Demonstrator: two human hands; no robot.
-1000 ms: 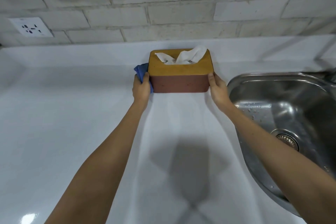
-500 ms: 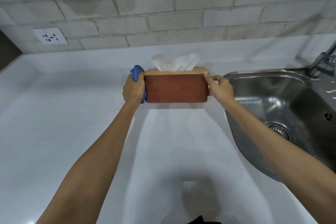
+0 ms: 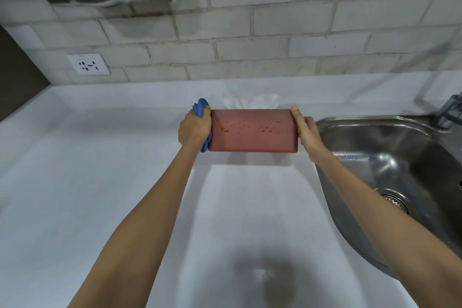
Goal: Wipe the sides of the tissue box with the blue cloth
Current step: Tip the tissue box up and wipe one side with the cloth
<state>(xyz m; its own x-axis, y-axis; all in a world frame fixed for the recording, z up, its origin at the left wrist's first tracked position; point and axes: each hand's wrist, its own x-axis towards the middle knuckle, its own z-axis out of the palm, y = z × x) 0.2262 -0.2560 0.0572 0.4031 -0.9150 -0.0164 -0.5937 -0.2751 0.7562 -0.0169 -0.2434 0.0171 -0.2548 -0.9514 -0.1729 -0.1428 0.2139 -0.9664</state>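
The person holds the tissue box (image 3: 253, 130) lifted above the white counter (image 3: 100, 182), left hand (image 3: 194, 129) closed on the blue cloth (image 3: 201, 107) against one end, right hand (image 3: 305, 129) gripping the other end, so a loose grip could drop it toward the sink (image 3: 390, 157).

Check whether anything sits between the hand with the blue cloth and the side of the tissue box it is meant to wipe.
Nothing visible does. The left hand presses the blue cloth straight against the left end of the tissue box, while the right hand grips the opposite end. The box is held up above the counter, clear of the sink.
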